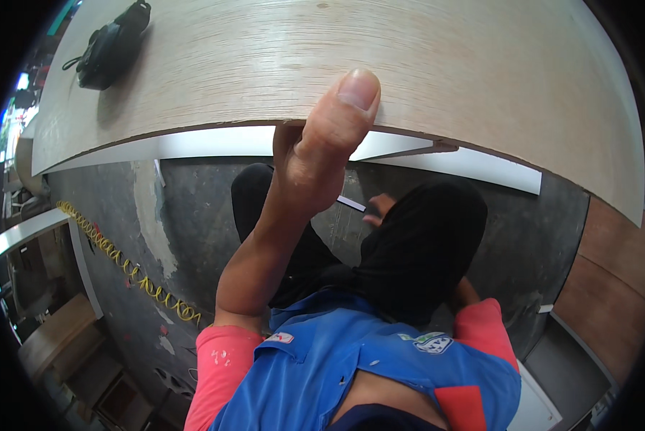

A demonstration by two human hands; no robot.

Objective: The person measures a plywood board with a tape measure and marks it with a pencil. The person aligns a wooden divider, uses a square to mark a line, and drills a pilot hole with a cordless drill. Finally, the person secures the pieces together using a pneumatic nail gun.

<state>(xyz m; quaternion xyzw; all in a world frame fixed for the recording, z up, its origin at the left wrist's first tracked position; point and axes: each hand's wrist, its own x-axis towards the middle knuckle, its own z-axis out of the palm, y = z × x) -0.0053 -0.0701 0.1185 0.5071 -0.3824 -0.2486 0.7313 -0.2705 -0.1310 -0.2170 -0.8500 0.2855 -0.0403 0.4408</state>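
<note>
A person sits, knees bent, before a pale wooden board [437, 65], which spans the upper part of the view with its curved-looking near edge facing the body. The left hand [321, 154] is clamped on this edge near its middle: the thumb lies on the upper face, while the fingers pass underneath and are mostly hidden. The right hand [384, 205] appears lower, between the black trousers [430, 223]; its fingers are closed on the dark end of a slim pale strip [351, 204], too small to identify, which points toward the left hand. A black object [113, 49] with a small cord loop rests on the board at upper left. Beneath the board's edge, a white panel [193, 142] extends to both sides. A yellow coiled hose [128, 264] lies across the grey floor [193, 215] at left; reddish-brown boards [613, 266] border the floor at right. The person wears a blue shirt [315, 334] with coral-red sleeves [222, 363].
</note>
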